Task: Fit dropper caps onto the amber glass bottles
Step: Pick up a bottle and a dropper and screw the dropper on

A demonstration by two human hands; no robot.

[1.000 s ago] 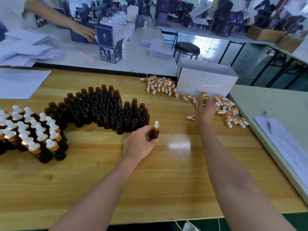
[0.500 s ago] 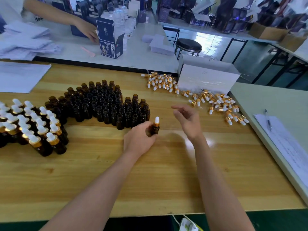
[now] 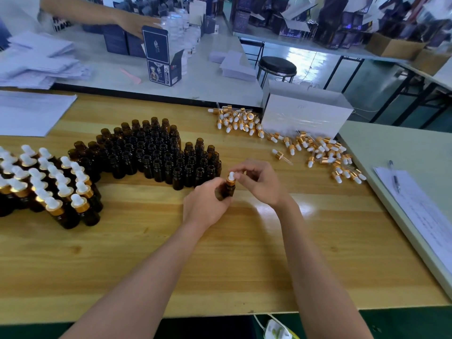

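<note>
Since half a second ago the right hand (image 3: 261, 183) has closed in from mid-air, and its fingers (image 3: 244, 167) now pinch the white bulb of the dropper cap (image 3: 231, 176) sitting on the held bottle (image 3: 226, 190). Across the wooden worktop (image 3: 220, 260), a dense block of uncapped amber bottles (image 3: 151, 150) stands upright behind the hands. To its left stands a group of capped bottles (image 3: 44, 182). At the far right edge is a white box (image 3: 305, 113), with loose dropper caps (image 3: 320, 152) scattered just in front of and beside it. The left hand (image 3: 205, 205) has its fingers curled round the held bottle, upright just in front of the uncapped block, near the worktop's middle.
</note>
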